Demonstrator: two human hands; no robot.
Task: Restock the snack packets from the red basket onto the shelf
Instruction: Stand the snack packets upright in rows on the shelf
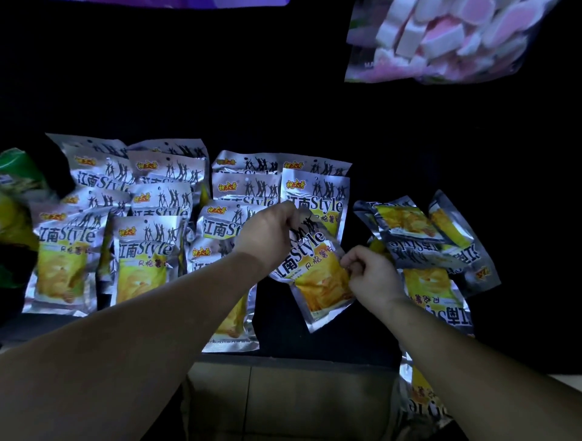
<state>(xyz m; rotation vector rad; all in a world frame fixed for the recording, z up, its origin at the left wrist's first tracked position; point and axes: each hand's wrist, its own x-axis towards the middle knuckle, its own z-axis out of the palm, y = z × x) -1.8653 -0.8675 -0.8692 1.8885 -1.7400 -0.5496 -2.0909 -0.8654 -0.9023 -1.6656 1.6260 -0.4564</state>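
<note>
Fingers (285,217) of the left hand (267,234) are pinched on the top of a snack packet (315,277), slanted up-left over the shelf (277,318), its right edge pinched by the right hand (373,274).

The shelf (330,346) is too dark to make out its back or sides. A pink-and-white bag (441,41), blurred, is cut by the top edge, as is a purple strip (189,2). A blurred green bag (15,189) runs off the left edge. The left hand (267,233) covers the held packet (315,274)'s top corner. The left forearm (157,314) hides much of a front packet (234,324). The rear packets (245,162) show only their tops.
</note>
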